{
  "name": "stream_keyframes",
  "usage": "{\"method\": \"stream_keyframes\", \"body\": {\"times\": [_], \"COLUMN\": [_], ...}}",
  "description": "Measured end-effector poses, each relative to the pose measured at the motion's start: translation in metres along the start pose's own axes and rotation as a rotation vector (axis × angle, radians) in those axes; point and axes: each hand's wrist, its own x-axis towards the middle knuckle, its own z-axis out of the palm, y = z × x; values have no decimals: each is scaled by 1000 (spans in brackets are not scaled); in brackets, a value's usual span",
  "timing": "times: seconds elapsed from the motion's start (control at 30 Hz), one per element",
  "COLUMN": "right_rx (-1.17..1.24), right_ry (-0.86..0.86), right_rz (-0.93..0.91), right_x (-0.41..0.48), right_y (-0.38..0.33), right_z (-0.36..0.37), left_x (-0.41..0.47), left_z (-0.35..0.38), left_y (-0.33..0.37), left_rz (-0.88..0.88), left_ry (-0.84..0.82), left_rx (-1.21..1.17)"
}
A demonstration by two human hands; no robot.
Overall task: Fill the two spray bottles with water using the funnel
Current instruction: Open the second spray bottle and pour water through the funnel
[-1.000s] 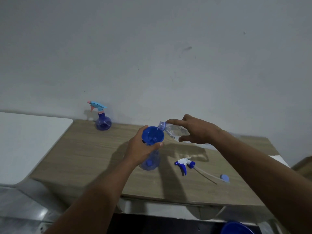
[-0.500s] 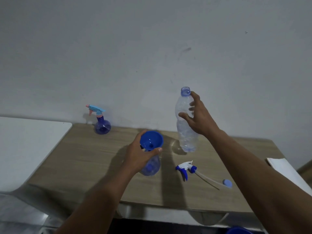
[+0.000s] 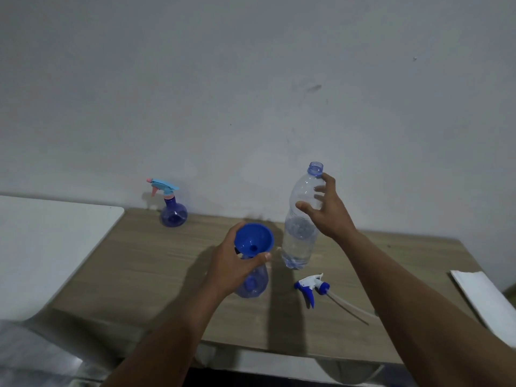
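Observation:
My left hand [image 3: 231,263] grips the neck of an open blue spray bottle [image 3: 252,283] at the table's middle, just under the blue funnel [image 3: 252,240] seated in its mouth. My right hand [image 3: 329,210] holds the shoulder of a clear, uncapped water bottle [image 3: 300,236] that stands upright on the table right of the funnel, thumb in front and fingers behind. Little water shows in it. A white and blue spray head [image 3: 311,287] with its tube lies in front of it. A second spray bottle [image 3: 173,213], with a light-blue trigger head, stands at the back left by the wall.
The wooden table [image 3: 145,263] runs along a grey wall. A white surface [image 3: 42,241] adjoins it on the left. A white sheet [image 3: 485,300] lies at the right edge.
The water bottle went from tipped over the funnel to upright, then came down onto the table. My left hand stayed on the funnel and spray bottle.

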Motion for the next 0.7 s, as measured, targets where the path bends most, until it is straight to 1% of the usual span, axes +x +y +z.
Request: {"method": "stream_keyframes", "body": {"times": [0.17,0.23,0.27,0.33,0.4,0.47,0.5,0.57,0.63,0.7], "right_rx": [-29,-30,-37,-72,-123,-154,-182,-249,-354,-480], "right_ry": [-62,-26,13,134,268,292,258,95,-132,-318], "right_rz": [50,88,78,-14,-155,-277,-326,-344,-274,-182], "right_x": [-6,-15,-20,-36,-52,-66,-71,-77,-74,-67], "right_y": [-8,-10,-12,-21,-31,-40,-46,-58,-69,-75], "right_z": [-15,-18,-18,-16,-8,6,15,32,48,61], "left_x": [-1,-2,-4,-6,-4,-3,-3,-2,-1,3], "left_z": [2,2,3,2,0,-3,-4,-4,0,3], "left_y": [0,2,3,6,0,-10,-14,-19,-20,-31], "left_rz": [-25,-37,-37,-52,-75,-106,-121,-171,-256,-274], "left_ry": [-5,-8,-6,12,33,41,23,-43,-71,-66], "left_rx": [-30,-41,-46,-45,-71,-63,-29,30,26,43]}}
